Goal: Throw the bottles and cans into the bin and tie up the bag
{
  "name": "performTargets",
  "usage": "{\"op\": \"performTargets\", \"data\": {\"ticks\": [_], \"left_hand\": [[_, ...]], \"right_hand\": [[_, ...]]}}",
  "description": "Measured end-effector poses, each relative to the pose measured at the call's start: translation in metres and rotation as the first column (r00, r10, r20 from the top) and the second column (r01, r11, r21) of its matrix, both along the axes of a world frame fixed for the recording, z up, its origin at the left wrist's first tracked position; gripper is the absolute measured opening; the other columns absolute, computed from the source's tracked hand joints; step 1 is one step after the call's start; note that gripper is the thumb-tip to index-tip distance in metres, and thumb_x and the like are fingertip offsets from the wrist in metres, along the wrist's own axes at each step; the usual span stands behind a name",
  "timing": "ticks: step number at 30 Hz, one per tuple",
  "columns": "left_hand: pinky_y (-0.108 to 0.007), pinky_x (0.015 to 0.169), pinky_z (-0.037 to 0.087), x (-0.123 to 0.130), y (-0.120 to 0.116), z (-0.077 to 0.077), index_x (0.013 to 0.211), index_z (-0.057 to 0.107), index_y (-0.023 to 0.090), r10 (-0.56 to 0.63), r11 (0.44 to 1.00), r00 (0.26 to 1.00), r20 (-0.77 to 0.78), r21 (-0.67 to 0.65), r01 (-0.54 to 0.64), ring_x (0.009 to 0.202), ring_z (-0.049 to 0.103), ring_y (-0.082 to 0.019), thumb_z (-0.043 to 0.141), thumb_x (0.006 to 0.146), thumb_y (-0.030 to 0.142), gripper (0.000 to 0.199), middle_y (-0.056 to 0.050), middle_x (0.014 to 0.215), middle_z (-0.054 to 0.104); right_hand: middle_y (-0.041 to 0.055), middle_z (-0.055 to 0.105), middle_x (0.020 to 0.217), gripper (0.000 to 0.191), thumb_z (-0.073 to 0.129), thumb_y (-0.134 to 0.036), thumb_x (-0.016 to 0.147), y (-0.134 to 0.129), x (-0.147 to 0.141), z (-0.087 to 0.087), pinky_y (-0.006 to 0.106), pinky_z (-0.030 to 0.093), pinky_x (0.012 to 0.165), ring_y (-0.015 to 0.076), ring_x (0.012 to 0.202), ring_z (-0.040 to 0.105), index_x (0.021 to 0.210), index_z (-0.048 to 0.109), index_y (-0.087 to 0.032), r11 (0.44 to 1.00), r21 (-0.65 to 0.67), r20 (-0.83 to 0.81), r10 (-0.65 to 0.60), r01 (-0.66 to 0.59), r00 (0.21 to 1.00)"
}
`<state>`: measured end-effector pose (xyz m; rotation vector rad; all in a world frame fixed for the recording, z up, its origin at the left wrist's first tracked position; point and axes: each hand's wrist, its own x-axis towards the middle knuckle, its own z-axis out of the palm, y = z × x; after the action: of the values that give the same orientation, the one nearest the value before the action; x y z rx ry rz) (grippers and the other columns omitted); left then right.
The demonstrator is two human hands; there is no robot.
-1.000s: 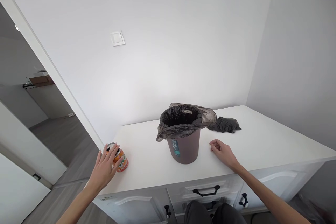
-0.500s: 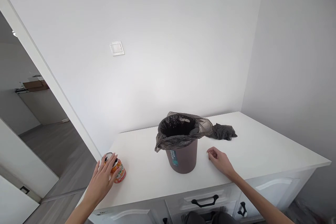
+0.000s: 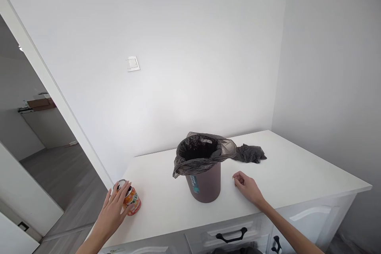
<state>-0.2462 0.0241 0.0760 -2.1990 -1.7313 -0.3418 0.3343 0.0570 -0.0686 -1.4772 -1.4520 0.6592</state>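
My left hand [image 3: 114,212] is at an orange drink can [image 3: 134,203] standing upright near the counter's left edge. Its fingers are spread over the can's top, with the thumb by the near side; whether they press on it I cannot tell. My right hand [image 3: 247,187] rests on the white counter with fingers loosely curled in, and nothing shows in it. Between the hands stands a brown waste bin [image 3: 206,188]. A dark, thin bin liner [image 3: 196,166] is folded over the bin's rim and bulges out to the right.
Behind the bin's right side lies a crumpled black plastic bag [image 3: 251,154]. The white counter [image 3: 160,202] meets the wall at the back, where a light switch [image 3: 132,63] is mounted. A drawer handle [image 3: 231,235] sticks out below the front edge. A doorway opens at left.
The view has tilted up a little, so everything sits slightly lower in it. My hands, the can and the bin keep nearly the same places relative to each other.
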Motion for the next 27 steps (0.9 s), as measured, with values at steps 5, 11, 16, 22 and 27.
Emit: {"op": "performTargets", "data": {"ticks": [5,11,16,22,27], "left_hand": [[-0.059,0.121,0.036,0.015,-0.01,-0.01,0.157,0.042,0.027,-0.136,0.99,0.991,0.005,0.039,0.136,0.151,0.04,-0.037,0.049,0.097,0.048,0.063,-0.01,0.157,0.053],[-0.035,0.077,0.062,0.068,-0.032,0.021,0.16,0.031,0.04,-0.117,0.989,0.957,0.267,-0.055,0.136,0.121,0.067,-0.032,0.049,0.098,0.051,0.065,-0.01,0.149,0.055],[-0.047,0.09,0.06,0.154,-0.032,0.112,0.161,0.026,0.036,-0.179,0.968,0.845,0.504,0.244,0.06,0.129,0.059,-0.036,0.058,0.093,0.057,0.078,-0.012,0.148,0.05],[-0.044,0.094,0.057,0.265,-0.002,0.172,0.152,0.037,0.033,-0.43,0.895,0.727,0.536,0.362,0.263,0.122,0.063,-0.029,0.064,0.093,0.049,0.067,-0.011,0.136,0.058],[-0.044,0.101,0.054,0.319,0.024,0.156,0.137,0.049,0.028,-0.471,0.874,0.717,0.513,0.159,0.459,0.12,0.064,-0.027,0.069,0.091,0.042,0.052,-0.01,0.135,0.06]], "right_hand": [[-0.0006,0.071,0.074,0.019,0.049,-0.038,0.085,0.0,0.001,-0.002,0.035,0.049,0.071,0.0231,0.07,0.066,0.092,0.063,-0.028,1.0,0.012,0.004,-0.006,0.006,1.0],[-0.0004,0.07,0.074,0.018,0.049,-0.037,0.085,0.0,-0.001,0.003,0.036,0.049,0.072,0.023,0.071,0.066,0.091,0.063,-0.028,1.0,0.007,-0.001,-0.001,0.001,1.0],[-0.0002,0.07,0.075,0.017,0.05,-0.038,0.086,0.0,0.0,0.001,0.036,0.049,0.07,0.0237,0.071,0.065,0.092,0.063,-0.028,1.0,0.01,-0.017,0.005,-0.005,1.0],[-0.0002,0.07,0.074,0.018,0.05,-0.039,0.085,0.002,0.001,-0.001,0.036,0.051,0.069,0.0243,0.071,0.067,0.092,0.063,-0.028,1.0,0.003,-0.024,-0.001,0.001,1.0],[0.0,0.07,0.074,0.018,0.05,-0.038,0.084,0.002,0.003,0.001,0.036,0.051,0.071,0.0241,0.072,0.067,0.092,0.062,-0.028,1.0,0.013,-0.037,0.007,-0.007,0.999]]}}
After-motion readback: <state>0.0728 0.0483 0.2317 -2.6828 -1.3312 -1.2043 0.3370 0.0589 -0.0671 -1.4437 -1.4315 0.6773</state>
